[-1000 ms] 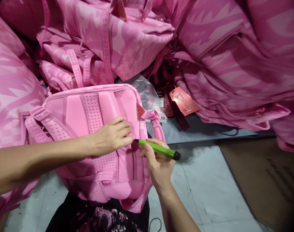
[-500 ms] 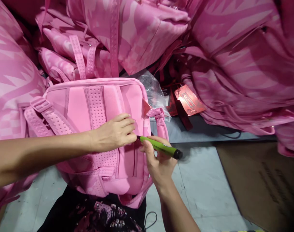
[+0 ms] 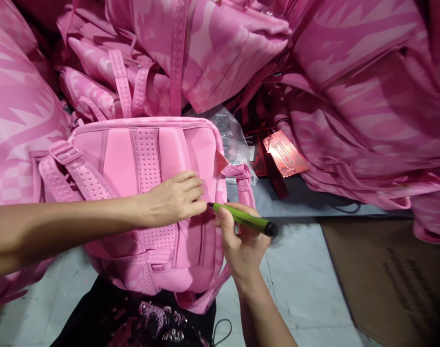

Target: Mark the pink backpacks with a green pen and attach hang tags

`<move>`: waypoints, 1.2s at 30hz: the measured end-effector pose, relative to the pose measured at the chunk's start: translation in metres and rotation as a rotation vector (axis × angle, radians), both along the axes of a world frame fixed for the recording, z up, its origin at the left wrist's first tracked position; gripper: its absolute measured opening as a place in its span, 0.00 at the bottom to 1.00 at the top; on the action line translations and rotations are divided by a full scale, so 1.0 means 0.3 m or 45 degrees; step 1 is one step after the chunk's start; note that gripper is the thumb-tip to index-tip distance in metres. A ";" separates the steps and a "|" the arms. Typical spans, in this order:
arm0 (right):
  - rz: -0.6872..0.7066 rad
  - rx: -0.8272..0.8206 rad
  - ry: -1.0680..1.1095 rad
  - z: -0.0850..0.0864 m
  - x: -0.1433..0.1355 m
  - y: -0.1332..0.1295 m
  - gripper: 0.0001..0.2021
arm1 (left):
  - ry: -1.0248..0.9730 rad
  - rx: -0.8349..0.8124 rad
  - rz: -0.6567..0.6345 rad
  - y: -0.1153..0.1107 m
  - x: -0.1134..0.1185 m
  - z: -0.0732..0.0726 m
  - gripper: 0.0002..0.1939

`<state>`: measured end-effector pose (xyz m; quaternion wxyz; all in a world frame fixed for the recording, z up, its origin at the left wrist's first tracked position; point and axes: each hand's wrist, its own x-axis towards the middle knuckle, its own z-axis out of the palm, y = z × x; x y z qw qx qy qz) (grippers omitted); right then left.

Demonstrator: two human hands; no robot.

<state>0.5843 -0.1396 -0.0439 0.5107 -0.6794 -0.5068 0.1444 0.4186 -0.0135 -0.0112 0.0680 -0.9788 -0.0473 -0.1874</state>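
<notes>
A pink backpack (image 3: 115,154) lies back panel up across my lap, its dotted mesh strips and shoulder straps showing. On the right part of this panel rests my left hand (image 3: 176,200), its fingers curled in and closed on the fabric; the fingertips are partly hidden. My right hand (image 3: 241,236) grips a green marker pen (image 3: 241,218) with a black rear end. The pen's thin dark tip points left and meets the panel right beside my left fingertips. Below that tip runs a vertical zipper or seam.
More pink patterned backpacks (image 3: 238,53) are heaped behind and on both sides. A shiny red tag (image 3: 285,153) and a clear plastic bag (image 3: 229,132) lie among them at the edge of a grey surface. Brown cardboard (image 3: 379,279) covers the tiled floor at lower right.
The view has shifted slightly. Both hands and the pen keep nearly the same place on the backpack.
</notes>
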 end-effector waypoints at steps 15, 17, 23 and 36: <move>0.028 0.039 -0.281 0.030 0.035 0.019 0.10 | 0.126 -0.083 -0.007 0.032 0.012 0.049 0.07; 0.003 0.070 -0.110 0.032 0.037 -0.008 0.09 | 0.197 -0.076 0.038 0.058 0.019 0.081 0.07; 0.323 0.377 0.035 0.075 -0.039 -0.055 0.22 | 0.381 -0.147 0.214 0.025 0.052 0.267 0.09; 0.440 0.693 -0.412 0.200 0.003 -0.072 0.15 | 0.337 -0.451 0.465 -0.210 -0.044 0.431 0.07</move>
